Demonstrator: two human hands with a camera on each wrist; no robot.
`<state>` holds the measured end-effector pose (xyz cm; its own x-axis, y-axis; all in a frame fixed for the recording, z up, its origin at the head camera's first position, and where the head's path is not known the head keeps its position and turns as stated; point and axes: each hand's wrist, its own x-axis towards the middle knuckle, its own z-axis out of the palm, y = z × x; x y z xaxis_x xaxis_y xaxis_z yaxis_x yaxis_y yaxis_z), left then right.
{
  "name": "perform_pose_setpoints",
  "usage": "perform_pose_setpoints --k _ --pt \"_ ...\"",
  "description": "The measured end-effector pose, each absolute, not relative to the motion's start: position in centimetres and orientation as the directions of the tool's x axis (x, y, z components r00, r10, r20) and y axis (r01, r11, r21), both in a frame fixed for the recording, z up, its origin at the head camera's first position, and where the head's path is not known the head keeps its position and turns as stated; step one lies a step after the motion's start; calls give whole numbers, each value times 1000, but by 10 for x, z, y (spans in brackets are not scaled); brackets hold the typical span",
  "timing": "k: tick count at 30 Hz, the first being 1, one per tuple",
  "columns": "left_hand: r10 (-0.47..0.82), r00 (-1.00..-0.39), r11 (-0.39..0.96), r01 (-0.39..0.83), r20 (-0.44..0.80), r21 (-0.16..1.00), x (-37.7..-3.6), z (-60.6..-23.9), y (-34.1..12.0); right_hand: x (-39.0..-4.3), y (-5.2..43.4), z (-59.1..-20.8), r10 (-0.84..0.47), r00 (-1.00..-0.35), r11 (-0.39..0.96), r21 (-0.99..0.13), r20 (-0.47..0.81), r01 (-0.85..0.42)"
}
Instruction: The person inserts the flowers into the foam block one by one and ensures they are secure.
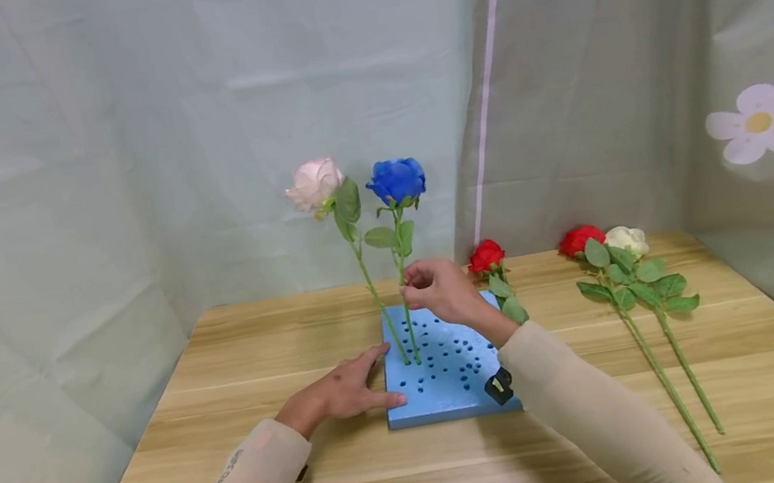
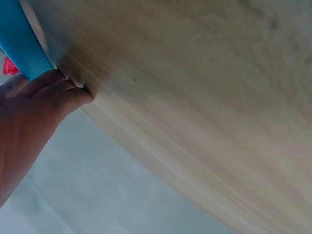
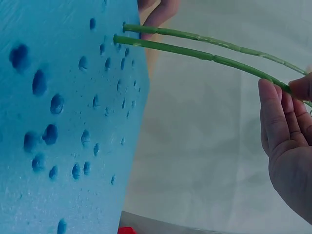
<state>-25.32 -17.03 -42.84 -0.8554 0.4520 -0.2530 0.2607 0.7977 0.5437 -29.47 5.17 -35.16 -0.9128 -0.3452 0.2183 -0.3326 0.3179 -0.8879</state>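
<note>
Blue rose (image 1: 396,180) stem pinched by right hand (image 1: 443,290) fingers; left hand (image 1: 340,392), fingers flat, braces foam block (image 1: 446,387) on worktop (image 1: 749,354).

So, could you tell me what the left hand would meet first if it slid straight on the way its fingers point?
Probably the blue foam board: the left hand lies flat on the table, its fingertips already at the board's left edge.

Wooden table (image 1: 253,453): foam block (image 1: 455,394), loose roses (image 1: 616,266).
</note>
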Motion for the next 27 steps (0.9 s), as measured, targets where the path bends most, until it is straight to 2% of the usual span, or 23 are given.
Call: perform_pose_setpoints --k 9,27 --pt "467 -846 785 262 -257 561 -257 -431 -172 -297 52 -358 -323 -918 327 -883 232 -338" --pt "455 -854 799 267 -252 539 -257 -430 -171 -294 66 -357 -315 -931 437 -843 184 -314"
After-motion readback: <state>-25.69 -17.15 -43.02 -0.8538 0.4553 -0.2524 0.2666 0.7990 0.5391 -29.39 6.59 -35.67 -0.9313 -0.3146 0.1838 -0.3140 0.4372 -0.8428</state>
